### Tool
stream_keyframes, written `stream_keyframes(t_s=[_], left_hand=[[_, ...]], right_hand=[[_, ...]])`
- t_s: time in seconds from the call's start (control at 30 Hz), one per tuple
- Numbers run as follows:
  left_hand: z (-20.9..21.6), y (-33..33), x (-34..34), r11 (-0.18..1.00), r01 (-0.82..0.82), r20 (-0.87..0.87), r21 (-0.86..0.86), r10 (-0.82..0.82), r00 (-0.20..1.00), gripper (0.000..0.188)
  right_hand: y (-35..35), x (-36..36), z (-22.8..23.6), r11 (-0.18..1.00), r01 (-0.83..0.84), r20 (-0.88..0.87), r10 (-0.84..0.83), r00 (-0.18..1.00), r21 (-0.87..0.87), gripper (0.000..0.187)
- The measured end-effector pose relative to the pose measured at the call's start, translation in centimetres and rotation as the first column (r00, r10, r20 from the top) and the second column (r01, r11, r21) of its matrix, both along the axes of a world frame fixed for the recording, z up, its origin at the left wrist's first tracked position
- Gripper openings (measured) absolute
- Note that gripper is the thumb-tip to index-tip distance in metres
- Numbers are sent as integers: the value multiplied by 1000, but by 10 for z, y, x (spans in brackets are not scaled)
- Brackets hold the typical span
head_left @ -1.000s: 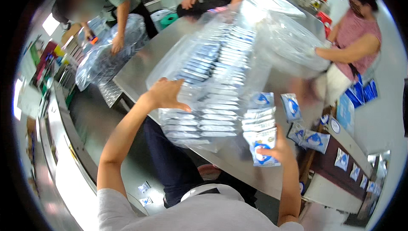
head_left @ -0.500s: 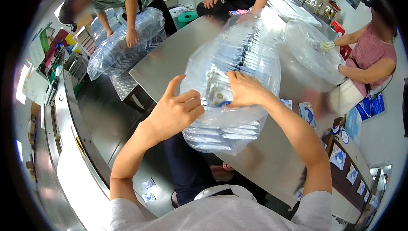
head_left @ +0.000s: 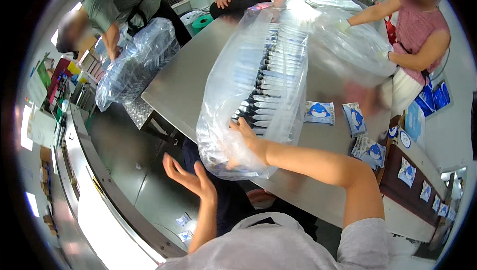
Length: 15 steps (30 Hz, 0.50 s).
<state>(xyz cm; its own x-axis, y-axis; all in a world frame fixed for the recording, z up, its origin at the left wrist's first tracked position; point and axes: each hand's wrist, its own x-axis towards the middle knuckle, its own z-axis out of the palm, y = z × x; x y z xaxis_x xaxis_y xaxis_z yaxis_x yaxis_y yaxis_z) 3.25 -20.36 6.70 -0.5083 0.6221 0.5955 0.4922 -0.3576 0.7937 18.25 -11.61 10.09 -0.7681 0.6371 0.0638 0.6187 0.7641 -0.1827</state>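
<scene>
A large clear plastic bag (head_left: 218,96) lies lengthwise on the metal table, its near end hanging at the table's edge. Through the film show rows of small sealed packets (head_left: 283,78), stacked in close lines. My right hand (head_left: 251,143) reaches into the near part of this bag, fingers apart against the packets, the lower fingers blurred behind plastic. It grips nothing that I can see. Off to the left, away from the bag, my left hand (head_left: 194,180) hangs in the air with its fingers spread and nothing in it.
Loose white-and-blue packets (head_left: 355,119) lie right of the bag on the table (head_left: 171,88). A gloved person handles another clear bag (head_left: 357,46) at the right. A person bends over a filled bag (head_left: 136,64) at the far left. Someone sits beyond the table, beside a green roll (head_left: 202,23).
My right hand has moved toward me and deeper under the film; the packet it touched no longer shows on top. My left hand has drawn back from the bag, down and toward me, its fingers spreading.
</scene>
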Motion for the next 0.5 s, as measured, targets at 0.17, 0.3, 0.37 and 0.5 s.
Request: stream_keyframes(t_s=[0.17,0.3,0.37,0.5], left_hand=[[-70,-9,47,969,240,782,49,-187,595,64],[-73,38,66,955,277,878,101,-217,427,67],[-74,53,66,931,342,912,126,-244,330,68],[-96,73,18,797,580,937,167,-311,158,71]], right_hand=[[-9,-24,17,994,38,358,-73,931,103,49],[-35,-31,36,972,148,273,-195,942,185,51],[-19,-48,-15,943,240,113,-271,956,231,56],[-11,-79,-57,773,435,61,-517,854,461,58]])
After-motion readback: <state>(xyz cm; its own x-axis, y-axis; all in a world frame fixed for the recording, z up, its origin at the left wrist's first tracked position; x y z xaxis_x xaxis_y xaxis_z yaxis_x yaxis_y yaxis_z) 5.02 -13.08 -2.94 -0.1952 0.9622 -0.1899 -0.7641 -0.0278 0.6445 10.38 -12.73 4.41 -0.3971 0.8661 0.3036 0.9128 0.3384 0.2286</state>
